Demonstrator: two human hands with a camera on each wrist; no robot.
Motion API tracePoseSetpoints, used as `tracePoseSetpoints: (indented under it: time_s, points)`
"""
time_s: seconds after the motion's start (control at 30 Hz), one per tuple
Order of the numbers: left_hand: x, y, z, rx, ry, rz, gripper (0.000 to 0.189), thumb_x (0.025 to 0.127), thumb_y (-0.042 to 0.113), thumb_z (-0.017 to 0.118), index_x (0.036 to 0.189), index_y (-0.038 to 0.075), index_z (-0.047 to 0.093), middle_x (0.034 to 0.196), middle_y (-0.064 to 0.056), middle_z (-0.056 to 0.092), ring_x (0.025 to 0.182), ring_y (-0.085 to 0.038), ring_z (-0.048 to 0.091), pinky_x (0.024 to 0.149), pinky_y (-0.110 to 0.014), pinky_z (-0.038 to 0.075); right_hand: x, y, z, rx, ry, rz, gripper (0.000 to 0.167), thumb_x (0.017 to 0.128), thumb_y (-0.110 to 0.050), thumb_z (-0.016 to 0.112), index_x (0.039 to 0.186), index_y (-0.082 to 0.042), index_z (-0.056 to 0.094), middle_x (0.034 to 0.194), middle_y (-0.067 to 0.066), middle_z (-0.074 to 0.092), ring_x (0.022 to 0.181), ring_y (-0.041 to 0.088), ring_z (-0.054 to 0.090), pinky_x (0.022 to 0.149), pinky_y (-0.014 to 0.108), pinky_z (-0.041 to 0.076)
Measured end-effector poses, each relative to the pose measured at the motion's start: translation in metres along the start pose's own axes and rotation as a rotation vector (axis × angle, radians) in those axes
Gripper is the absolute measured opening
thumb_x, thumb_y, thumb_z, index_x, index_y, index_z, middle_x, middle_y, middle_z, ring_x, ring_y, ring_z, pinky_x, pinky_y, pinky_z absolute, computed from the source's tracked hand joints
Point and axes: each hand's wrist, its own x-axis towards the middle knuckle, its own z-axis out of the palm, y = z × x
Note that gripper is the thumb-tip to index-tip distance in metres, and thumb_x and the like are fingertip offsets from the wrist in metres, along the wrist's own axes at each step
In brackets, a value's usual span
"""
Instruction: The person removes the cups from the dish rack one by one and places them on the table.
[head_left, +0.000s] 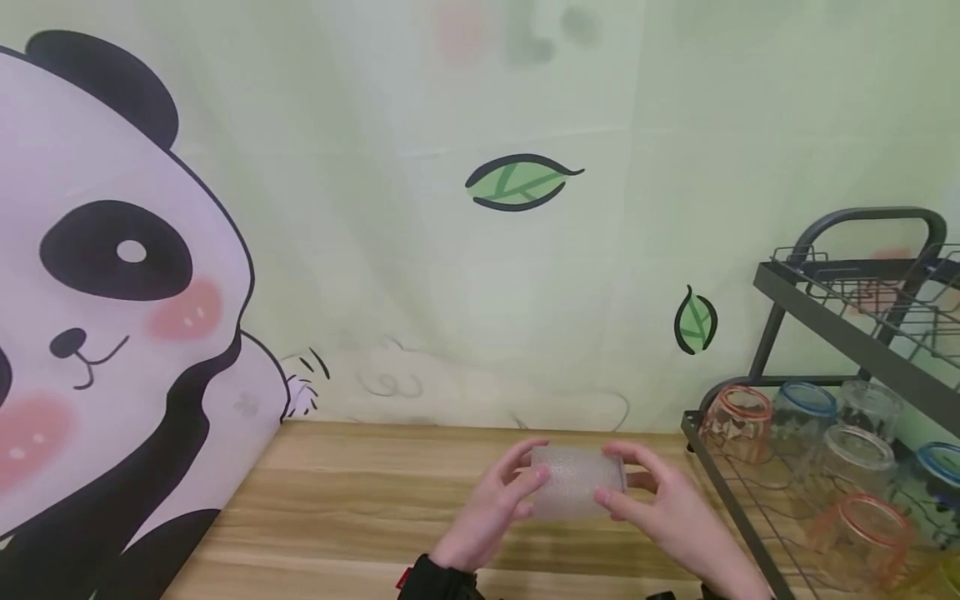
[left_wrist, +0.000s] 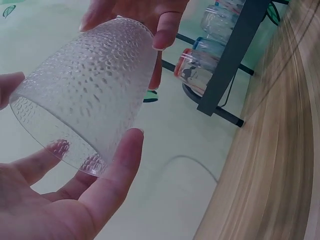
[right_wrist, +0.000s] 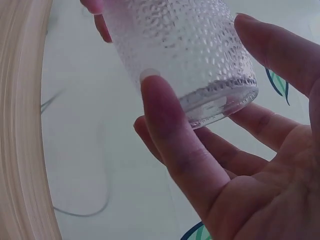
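A clear drinking glass with a pebbled surface point(head_left: 576, 483) is held sideways above the wooden table point(head_left: 337, 500). My left hand point(head_left: 491, 508) grips it around the open mouth, thumb and fingers on opposite sides of the rim. At the other end, my right hand point(head_left: 663, 504) holds the thick base between thumb and fingers. In the left wrist view the glass point(left_wrist: 95, 85) tilts, its mouth facing my left palm point(left_wrist: 45, 215). The right wrist view shows the base of the glass point(right_wrist: 220, 105) facing my right palm point(right_wrist: 270, 200).
To the right stands a black two-tier rack point(head_left: 847, 308). Several upturned glasses rest on its lower tier, among them a red-rimmed glass point(head_left: 738, 425) and a blue-rimmed glass point(head_left: 802, 417). A printed panda cloth point(head_left: 420, 275) hangs behind the table.
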Motion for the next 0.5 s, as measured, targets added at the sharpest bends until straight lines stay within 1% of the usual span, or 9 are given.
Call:
tracePoseSetpoints:
  time_s: [0.13, 0.23, 0.3, 0.4, 0.5]
  points:
    - [0.000, 0.001, -0.002, 0.050, 0.028, -0.010, 0.050, 0.097, 0.035, 0.061, 0.142, 0.016, 0.049, 0.127, -0.014, 0.048, 0.111, -0.025, 0.054, 0.088, -0.041, 0.048, -0.001, 0.000, -0.002, -0.044, 0.018, -0.020, 0.052, 0.086, -0.017, 0.077, 0.131, -0.003, 0.055, 0.130, 0.023, 0.052, 0.103, 0.032, 0.063, 0.069, 0.032, 0.057]
    - [0.000, 0.003, -0.005, 0.106, 0.059, -0.001, 0.051, 0.096, 0.034, 0.063, 0.142, 0.017, 0.050, 0.127, -0.012, 0.047, 0.111, -0.023, 0.054, 0.087, -0.040, 0.047, -0.002, 0.000, -0.007, -0.105, 0.045, 0.000, 0.051, 0.088, -0.018, 0.076, 0.131, -0.002, 0.055, 0.128, 0.022, 0.055, 0.101, 0.030, 0.064, 0.071, 0.031, 0.056]
    - [0.000, 0.004, -0.009, 0.151, 0.087, 0.010, 0.051, 0.095, 0.035, 0.064, 0.141, 0.018, 0.050, 0.126, -0.011, 0.047, 0.111, -0.023, 0.053, 0.085, -0.039, 0.047, -0.002, 0.000, -0.010, -0.146, 0.063, 0.039, 0.051, 0.089, -0.021, 0.075, 0.132, -0.003, 0.055, 0.127, 0.021, 0.056, 0.101, 0.029, 0.065, 0.071, 0.032, 0.056]
    - [0.000, 0.008, -0.020, 0.231, 0.132, 0.019, 0.052, 0.093, 0.035, 0.067, 0.141, 0.019, 0.051, 0.126, -0.009, 0.047, 0.113, -0.024, 0.051, 0.085, -0.038, 0.046, -0.002, 0.000, -0.013, -0.162, 0.068, 0.079, 0.051, 0.091, -0.024, 0.072, 0.133, -0.002, 0.054, 0.126, 0.021, 0.056, 0.099, 0.028, 0.065, 0.071, 0.033, 0.057]
    - [0.001, 0.014, -0.036, 0.331, 0.169, 0.017, 0.057, 0.092, 0.039, 0.069, 0.142, 0.021, 0.050, 0.130, -0.009, 0.047, 0.117, -0.025, 0.048, 0.087, -0.041, 0.046, -0.002, 0.001, -0.015, -0.148, 0.072, 0.104, 0.051, 0.091, -0.025, 0.071, 0.133, -0.001, 0.054, 0.124, 0.021, 0.056, 0.097, 0.027, 0.066, 0.072, 0.032, 0.057]
